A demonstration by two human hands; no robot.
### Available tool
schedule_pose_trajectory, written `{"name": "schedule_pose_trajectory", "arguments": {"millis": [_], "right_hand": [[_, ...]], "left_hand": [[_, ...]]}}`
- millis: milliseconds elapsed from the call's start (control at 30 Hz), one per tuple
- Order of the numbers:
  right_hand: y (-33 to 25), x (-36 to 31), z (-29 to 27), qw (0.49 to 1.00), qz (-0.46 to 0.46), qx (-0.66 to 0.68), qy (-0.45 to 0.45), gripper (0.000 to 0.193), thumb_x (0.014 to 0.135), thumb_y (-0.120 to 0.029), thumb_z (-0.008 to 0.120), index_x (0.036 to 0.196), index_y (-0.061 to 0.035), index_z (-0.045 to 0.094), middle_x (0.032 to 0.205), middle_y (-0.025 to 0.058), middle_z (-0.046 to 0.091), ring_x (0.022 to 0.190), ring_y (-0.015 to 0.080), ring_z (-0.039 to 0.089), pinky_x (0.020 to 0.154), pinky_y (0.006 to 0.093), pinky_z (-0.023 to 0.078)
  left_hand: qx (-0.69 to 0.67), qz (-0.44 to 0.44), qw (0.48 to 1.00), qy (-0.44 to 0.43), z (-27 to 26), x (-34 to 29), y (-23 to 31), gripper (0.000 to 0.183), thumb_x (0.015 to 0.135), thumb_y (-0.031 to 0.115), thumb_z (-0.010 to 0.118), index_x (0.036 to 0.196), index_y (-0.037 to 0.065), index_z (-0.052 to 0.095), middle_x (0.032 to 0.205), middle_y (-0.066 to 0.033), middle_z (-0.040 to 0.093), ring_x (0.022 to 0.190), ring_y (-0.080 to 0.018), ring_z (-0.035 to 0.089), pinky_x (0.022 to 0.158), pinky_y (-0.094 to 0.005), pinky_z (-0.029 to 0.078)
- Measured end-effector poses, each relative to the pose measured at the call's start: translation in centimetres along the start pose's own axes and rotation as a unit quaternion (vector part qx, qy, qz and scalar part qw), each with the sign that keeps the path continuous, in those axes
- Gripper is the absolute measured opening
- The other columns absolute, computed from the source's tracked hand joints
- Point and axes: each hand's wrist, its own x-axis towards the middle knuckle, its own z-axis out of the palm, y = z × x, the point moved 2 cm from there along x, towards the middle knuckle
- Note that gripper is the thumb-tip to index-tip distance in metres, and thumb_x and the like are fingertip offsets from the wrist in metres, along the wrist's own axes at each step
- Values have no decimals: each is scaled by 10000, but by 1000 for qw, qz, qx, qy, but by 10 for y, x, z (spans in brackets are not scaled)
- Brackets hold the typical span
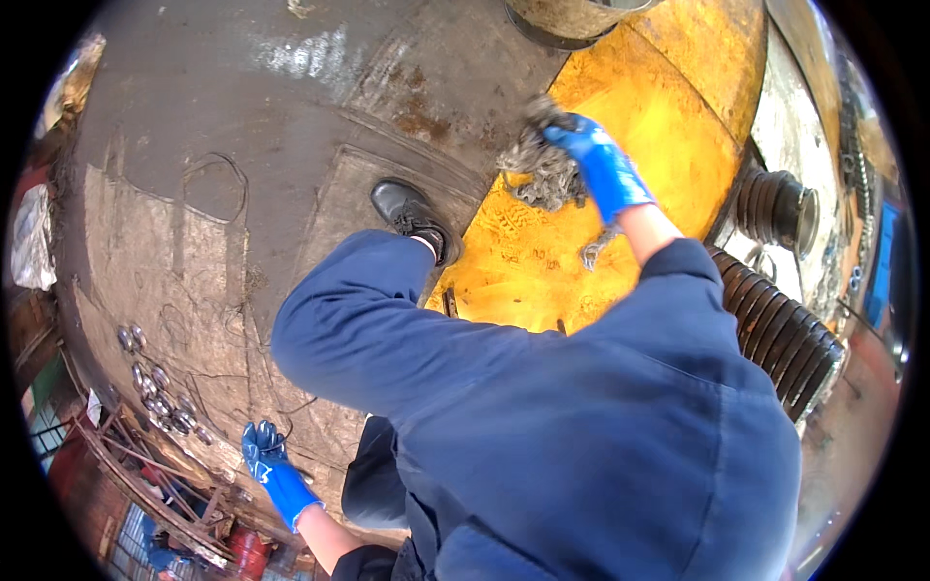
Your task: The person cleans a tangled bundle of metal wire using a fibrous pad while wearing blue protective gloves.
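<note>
While the blue-gloved right hand [589,155] grasps a grey, stringy rag bundle [547,177] at the scuffed yellow floor panel [668,116]'s left edge, wiping likely wants even pressure, the blue-gloved left hand [268,461], apparently empty, being left of the panel.

The rag [550,180] is matt, stringy, rough cloth.

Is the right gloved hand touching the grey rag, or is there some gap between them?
Touching. The head view shows the right hand gripping the bunched grey rag, with no gap between them.
</note>
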Motion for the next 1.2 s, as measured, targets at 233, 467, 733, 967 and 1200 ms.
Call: {"name": "schedule_pose_trajectory", "arguments": {"millis": [233,467,733,967,1200], "right_hand": [[-166,-59,-45,889,-319,270,-185,220,1036,-238,584,1168,-66,624,1110,88,669,1023,254,609,926,423,533],[-361,-119,74,747,-239,438,-440,293,1041,-241,516,1273,-80,595,1218,127,649,1103,303,647,1015,512,523],[-438,-386,364,867,39,234,-438,196,984,-124,556,1140,-37,638,1035,134,720,920,294,732,846,501,625],[-386,-360,450,805,192,235,-509,173,967,-186,604,1086,-105,700,1056,78,758,942,261,742,809,478,623],[-371,-337,496,657,269,246,-660,132,960,-205,632,1026,-110,697,989,51,758,849,220,741,750,401,628]], "left_hand": [[-21,115,992,48,65,-101,-2,363,1028,282,552,1313,81,652,935,-47,667,831,-160,612,771,-290,505],[-128,169,977,-16,51,-135,36,354,1061,331,545,1233,62,697,680,21,551,564,-88,448,513,-258,354],[-167,299,939,-1,-18,-227,12,451,1084,429,477,1254,66,685,708,13,645,574,-61,510,522,-215,384],[-104,265,959,0,-3,-242,28,468,1074,456,494,1201,54,696,706,-14,657,617,-87,580,569,-242,451],[71,293,951,-72,-9,-207,17,392,1033,374,555,1222,56,688,821,-39,679,760,-138,647,672,-291,514]]}}
